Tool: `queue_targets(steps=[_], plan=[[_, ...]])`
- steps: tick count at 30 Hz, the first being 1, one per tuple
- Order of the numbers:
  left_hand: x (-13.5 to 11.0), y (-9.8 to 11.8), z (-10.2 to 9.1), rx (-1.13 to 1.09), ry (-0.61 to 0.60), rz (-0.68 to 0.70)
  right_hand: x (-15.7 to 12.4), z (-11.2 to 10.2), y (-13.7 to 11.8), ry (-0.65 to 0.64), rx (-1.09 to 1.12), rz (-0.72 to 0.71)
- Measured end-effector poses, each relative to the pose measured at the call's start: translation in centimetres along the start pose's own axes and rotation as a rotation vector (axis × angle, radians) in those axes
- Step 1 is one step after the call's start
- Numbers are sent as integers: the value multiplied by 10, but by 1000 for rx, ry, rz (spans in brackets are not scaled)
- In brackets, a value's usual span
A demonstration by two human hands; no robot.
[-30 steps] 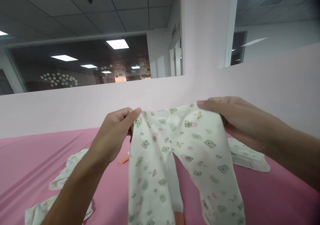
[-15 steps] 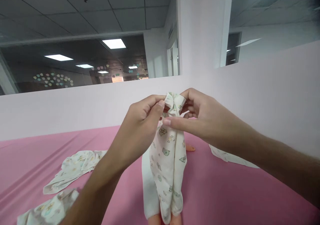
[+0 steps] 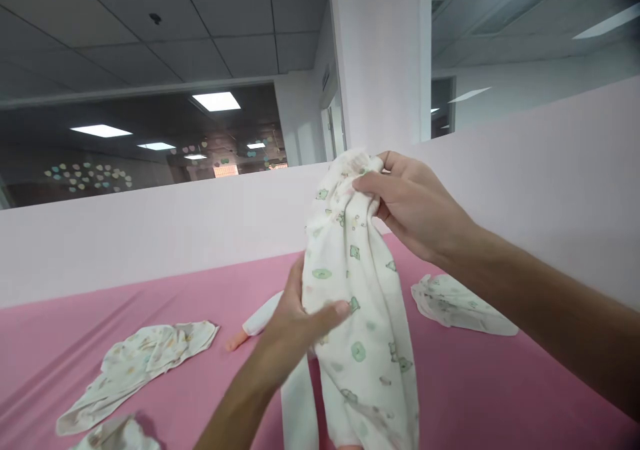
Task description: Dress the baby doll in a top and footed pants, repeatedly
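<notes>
White baby trousers [image 3: 357,323] with a green and brown animal print hang upright in front of me. At their gathered top, my right hand [image 3: 410,200] pinches the cloth between thumb and fingers. Lower down, my left hand [image 3: 300,320] is wrapped around the left side of the garment, its thumb across the front and its fingers hidden behind. Behind the trousers lies a doll in white clothing, mostly covered; its sleeved arm with an orange-toned hand [image 3: 237,341] and a white leg [image 3: 300,403] show.
A printed white garment [image 3: 140,363] lies on the pink cloth [image 3: 465,383] at left, with another crumpled one [image 3: 117,435] below it. A third garment [image 3: 460,303] lies at right. A white wall [image 3: 165,243] with windows stands behind.
My left hand has left the gathered top and moved down to the side of the trousers. The trousers have spread wider and been raised, with my right hand still at the top.
</notes>
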State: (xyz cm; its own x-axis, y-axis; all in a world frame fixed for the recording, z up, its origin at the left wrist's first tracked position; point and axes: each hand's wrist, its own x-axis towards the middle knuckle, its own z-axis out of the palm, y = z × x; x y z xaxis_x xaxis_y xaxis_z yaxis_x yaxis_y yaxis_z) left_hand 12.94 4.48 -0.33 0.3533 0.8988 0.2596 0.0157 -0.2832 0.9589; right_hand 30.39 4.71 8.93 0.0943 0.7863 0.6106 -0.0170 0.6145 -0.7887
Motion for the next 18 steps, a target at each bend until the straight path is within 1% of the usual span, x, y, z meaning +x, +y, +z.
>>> queue_targets(steps=[2,3,4,6,8,9,11,13,14,16,18], plan=[[-1,-9,6,-106,-95,-96,7,-4,4,6,94,-2],[-2,-11,7,-136,-111,-132,10,-6,8,20,114,-1],[-3,-12,8,-144,-98,-168,12,-9,14,42,119,14],[-4,-10,4,-110,-32,-244,17,-15,30,108,84,94],[-6,-4,-1,-9,19,-256,19,-20,51,156,2,213],[-7,-1,-4,62,34,-222,19,-23,62,147,-43,276],[-10,5,-7,196,82,-89,16,-25,83,63,-133,397],[-12,11,-8,279,211,55,8,-23,99,-25,-242,488],[-13,12,-7,299,282,113,2,-21,104,-50,-294,511],[-13,13,-6,329,398,194,-13,-16,109,-107,-327,508],[-12,11,-7,373,471,222,-32,-10,107,-251,-213,446]])
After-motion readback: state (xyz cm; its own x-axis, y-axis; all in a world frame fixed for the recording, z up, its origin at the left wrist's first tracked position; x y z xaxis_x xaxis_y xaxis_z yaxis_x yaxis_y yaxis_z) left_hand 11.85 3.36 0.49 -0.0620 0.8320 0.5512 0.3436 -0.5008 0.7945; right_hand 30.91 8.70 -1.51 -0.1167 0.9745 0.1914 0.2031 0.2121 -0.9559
